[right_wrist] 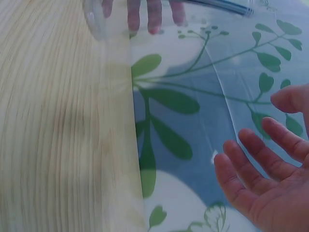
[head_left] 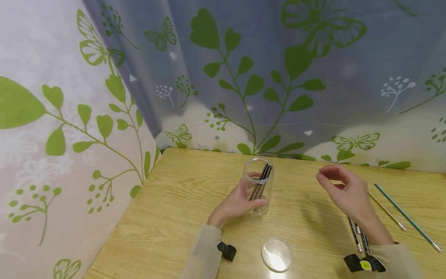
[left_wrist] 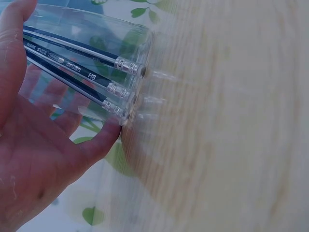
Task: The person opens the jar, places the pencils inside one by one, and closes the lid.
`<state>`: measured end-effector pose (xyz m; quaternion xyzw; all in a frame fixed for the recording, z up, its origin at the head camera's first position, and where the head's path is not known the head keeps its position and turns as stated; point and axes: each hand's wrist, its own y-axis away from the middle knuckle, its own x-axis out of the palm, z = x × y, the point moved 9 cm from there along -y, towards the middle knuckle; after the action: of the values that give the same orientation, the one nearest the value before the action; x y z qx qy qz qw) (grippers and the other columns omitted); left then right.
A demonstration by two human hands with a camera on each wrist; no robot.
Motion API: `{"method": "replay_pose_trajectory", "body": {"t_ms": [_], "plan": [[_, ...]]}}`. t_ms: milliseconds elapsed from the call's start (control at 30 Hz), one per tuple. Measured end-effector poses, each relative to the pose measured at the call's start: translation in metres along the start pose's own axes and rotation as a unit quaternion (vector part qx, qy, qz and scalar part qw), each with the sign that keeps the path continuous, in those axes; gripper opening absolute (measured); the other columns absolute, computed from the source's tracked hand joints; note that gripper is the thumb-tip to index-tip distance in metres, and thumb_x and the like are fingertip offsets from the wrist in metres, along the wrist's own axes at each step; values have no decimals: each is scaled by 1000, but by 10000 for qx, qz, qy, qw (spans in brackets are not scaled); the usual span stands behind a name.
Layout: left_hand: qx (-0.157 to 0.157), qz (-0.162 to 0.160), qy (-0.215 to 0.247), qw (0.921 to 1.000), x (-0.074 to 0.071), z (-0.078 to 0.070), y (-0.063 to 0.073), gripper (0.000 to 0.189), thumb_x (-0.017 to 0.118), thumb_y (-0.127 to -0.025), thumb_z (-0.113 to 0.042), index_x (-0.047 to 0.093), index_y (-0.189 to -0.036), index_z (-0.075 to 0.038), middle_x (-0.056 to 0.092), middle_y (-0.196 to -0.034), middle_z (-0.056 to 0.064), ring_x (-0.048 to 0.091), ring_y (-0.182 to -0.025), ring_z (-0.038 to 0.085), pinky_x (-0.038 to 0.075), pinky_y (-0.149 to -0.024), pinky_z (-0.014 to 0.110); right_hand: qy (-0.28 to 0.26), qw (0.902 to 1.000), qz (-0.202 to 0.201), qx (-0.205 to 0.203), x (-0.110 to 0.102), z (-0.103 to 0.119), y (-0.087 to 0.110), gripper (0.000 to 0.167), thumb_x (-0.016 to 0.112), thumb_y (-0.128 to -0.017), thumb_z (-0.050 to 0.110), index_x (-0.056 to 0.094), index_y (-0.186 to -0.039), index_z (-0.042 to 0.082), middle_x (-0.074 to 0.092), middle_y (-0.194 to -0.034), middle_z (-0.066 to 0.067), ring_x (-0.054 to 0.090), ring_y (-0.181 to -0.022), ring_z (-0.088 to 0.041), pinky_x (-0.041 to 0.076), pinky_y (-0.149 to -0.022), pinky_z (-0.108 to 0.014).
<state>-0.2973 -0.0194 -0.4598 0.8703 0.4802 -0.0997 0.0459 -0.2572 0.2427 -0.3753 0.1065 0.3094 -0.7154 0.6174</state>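
Note:
My left hand (head_left: 237, 199) grips a clear plastic jar (head_left: 266, 193), its fingers behind the wall and the thumb across the front. Inside lean three dark striped pencils (left_wrist: 79, 70), eraser ends down at the base; "HB" is printed on one. In the head view the jar stands upright over the table with its mouth uncovered. To the right, my right hand (head_left: 348, 192) hovers above the table with loosely bent fingers and nothing in it. The right wrist view shows its fingers (right_wrist: 236, 176) spread apart from the thumb.
A round clear lid (head_left: 277, 254) lies on the wooden table (head_left: 167, 224) in front of the jar. Right of it, a yellow pencil (head_left: 386, 209) and a teal pencil (head_left: 407, 217) lie beside the right forearm. Dark pencils (head_left: 354, 234) lie partly under that wrist. A patterned curtain (head_left: 223, 128) hangs behind.

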Motion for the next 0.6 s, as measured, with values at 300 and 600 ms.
{"method": "replay_pose_trajectory", "body": {"t_ms": [300,600], "plan": [[21,10,2,10000,0,0,0,72,77,-92,-22,36,-149,-38,48,-155,-9,37,-150,22,23,-122,62,106,9994,-324,-66,-27,-19,6,22,67,-100,20,67,-117,8,60,-98,36,56,-91,19,46,-71,-5],[32,-10,32,10000,0,1,-1,72,78,-92,-22,37,-149,-37,48,-155,-9,37,-150,21,23,-123,60,532,9974,-312,364,-46,-48,12,28,66,-101,30,67,-119,8,58,-95,41,52,-88,23,44,-69,-5]]}}
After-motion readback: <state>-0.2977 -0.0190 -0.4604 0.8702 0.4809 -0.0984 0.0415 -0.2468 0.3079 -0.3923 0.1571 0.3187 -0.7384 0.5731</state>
